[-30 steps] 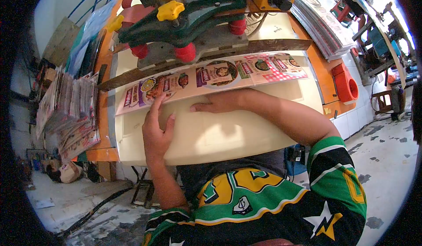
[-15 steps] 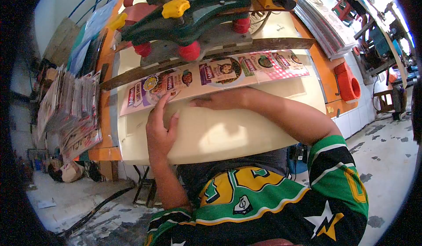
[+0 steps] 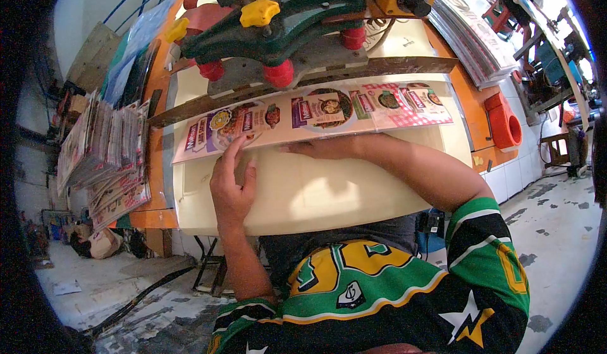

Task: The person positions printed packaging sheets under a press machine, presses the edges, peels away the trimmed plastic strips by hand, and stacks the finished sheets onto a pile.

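A long printed strip (image 3: 278, 136) with food pictures lies across the cream work surface (image 3: 316, 212), just in front of the machine's metal bar (image 3: 303, 83). My left hand (image 3: 232, 183) is open, its fingertips touching the strip's near edge left of the middle. With fingers stretched out and flat, my right hand (image 3: 329, 148) lies along the near edge, right of the left hand. Whether its fingertips reach beneath the strip is hard to make out. Above the bar is a dark green press head (image 3: 275, 35) with red feet and yellow knobs.
Stacks of printed sheets (image 3: 104, 148) stand at the table's left side. Another stack (image 3: 474, 41) lies at the back right. A red holder (image 3: 502, 123) is fixed by the right edge. Behind it, a person (image 3: 521, 0) is near another bench.
The view has shifted slightly. My right hand has slid a little to the right along the strip's near edge; my left hand stays at the strip.
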Available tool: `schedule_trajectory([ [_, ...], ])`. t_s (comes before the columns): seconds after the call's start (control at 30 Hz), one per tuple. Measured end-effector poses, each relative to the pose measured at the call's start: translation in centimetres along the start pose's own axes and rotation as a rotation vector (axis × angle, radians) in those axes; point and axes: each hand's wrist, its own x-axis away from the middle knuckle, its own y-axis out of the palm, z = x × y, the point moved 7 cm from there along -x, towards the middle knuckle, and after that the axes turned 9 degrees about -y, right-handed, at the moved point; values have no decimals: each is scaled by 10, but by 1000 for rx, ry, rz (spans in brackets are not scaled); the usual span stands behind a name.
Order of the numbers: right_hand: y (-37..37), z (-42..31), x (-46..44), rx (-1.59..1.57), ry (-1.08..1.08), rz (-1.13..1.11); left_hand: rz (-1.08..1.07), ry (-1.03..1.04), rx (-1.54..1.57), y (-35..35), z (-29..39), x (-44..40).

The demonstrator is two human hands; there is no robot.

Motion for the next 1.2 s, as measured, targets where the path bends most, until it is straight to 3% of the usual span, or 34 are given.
schedule_trajectory([
  [0.07, -6, -13, 3, 42, 19, -11, 18, 10, 12, -2, 1, 0],
  [0.17, -10, -28, 10, -136, 197, -51, 49, 12, -34, -6, 3, 0],
  [0.27, -16, -33, 8, 181, 83, -25, 87, 28, -53, -7, 1, 0],
  [0.37, -9, -30, 17, -190, 106, 62, 145, 57, -41, -11, 2, 1],
  [0.47, -2, -13, 20, -64, 121, 96, 196, 107, -85, -14, -1, 5],
  [0.67, -4, -9, 12, 207, -78, 94, 233, 150, -99, -18, 0, 9],
  [0.77, 0, -15, 11, 133, 7, -113, 261, 183, -127, -20, 3, 11],
  [0.87, -10, -39, 13, 268, -85, -65, 303, 196, -122, -22, 4, 13],
  [0.97, 20, -27, 14, -132, -151, -171, 346, 191, -122, -25, 3, 14],
  [1.03, 8, -59, 20, 69, -430, -12, 410, 152, -38, -29, -2, 16],
  [1.13, 20, -69, 20, -10, -563, -95, 510, 102, 116, -42, -13, 22],
  [1.2, 23, -75, 23, -174, -534, -154, 559, 75, 139, -48, -19, 27],
])
